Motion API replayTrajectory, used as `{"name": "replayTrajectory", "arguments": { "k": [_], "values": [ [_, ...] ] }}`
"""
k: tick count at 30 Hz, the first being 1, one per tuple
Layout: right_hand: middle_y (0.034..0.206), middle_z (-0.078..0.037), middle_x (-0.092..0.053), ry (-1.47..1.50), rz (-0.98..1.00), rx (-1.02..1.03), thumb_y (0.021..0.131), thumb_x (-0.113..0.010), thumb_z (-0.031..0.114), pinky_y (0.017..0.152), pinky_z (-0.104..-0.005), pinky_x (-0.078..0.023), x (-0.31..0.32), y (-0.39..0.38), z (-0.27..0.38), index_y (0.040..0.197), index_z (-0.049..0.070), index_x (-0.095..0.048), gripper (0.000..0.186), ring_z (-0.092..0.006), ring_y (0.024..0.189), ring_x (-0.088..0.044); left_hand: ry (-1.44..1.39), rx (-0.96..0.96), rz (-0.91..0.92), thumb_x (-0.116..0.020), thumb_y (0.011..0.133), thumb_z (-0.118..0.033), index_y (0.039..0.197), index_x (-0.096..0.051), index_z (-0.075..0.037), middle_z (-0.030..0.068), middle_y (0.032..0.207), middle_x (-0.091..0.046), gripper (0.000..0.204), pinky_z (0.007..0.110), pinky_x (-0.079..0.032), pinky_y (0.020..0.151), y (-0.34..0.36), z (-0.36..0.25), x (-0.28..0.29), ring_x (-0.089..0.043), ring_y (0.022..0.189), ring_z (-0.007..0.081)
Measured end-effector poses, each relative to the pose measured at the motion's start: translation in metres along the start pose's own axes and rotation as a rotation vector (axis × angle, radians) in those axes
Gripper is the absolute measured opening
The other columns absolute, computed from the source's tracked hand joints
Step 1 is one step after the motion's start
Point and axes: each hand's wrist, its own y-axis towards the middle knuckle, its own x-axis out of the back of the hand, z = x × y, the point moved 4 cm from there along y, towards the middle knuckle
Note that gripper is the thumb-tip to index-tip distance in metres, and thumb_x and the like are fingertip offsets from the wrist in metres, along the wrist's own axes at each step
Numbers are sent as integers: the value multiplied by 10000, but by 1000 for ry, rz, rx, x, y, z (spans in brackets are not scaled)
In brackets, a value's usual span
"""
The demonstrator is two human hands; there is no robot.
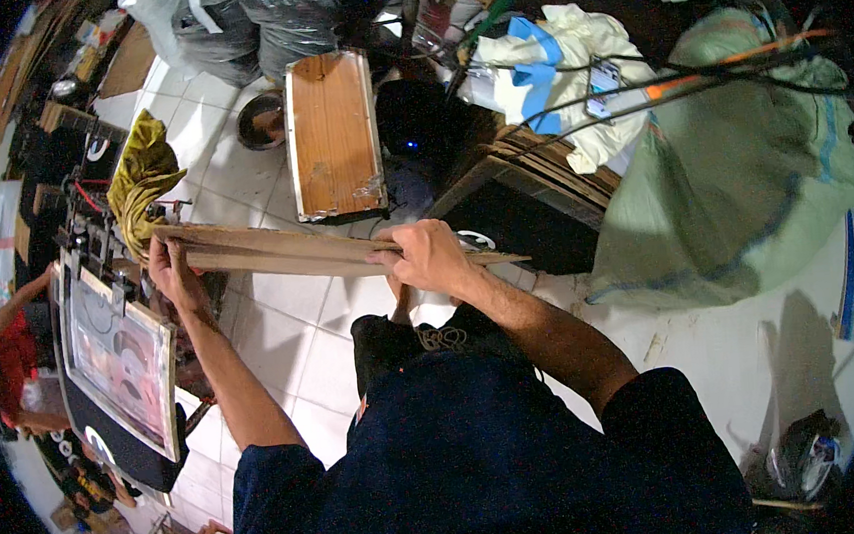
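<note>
A thin brown board (296,253) is held level in front of my body, seen almost edge-on. My left hand (176,274) grips its left end, with the thumb against the near side. Toward the other end my right hand (428,254) is closed on it, knuckles up, and the board's tip sticks out past that hand. Just beyond my left hand hangs a crumpled yellow cloth (142,174). To the left, a framed printing screen (118,357) lies over black fabric (133,453). Whether anything lies on the board's far face is hidden.
A wooden bench (334,134) stands ahead on white floor tiles, beside a round dark bowl (261,121). At right are a stack of dark-topped boards (542,193), white cloth (583,79) and a large green sack (731,173), with cables across. Another person in red (8,355) is at far left.
</note>
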Motion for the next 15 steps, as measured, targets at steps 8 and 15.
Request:
{"name": "replayTrajectory", "arguments": {
  "k": [8, 15],
  "values": [
    [849, -191, -712, 153, -130, -107, 853, -739, 390, 724, -458, -536, 13, -93, -113, 1007, 66, -747, 358, -379, 800, -689, 212, -32, 299, -676, 916, -118, 961, -625, 6, 6, 912, -589, 142, 259, -420, 812, -104, -3, -103, -532, 893, 123],
    [978, -234, -700, -96, -235, -451, 837, -797, 350, 742, -420, -554, 50, -173, -229, 1086, -42, -676, 480, -383, 864, -703, 188, -15, 416, -730, 857, -78, 898, -632, 21, 84, 850, -593, 145, 310, -448, 789, -172, 20, -242, -555, 833, 192]
  ]
}}
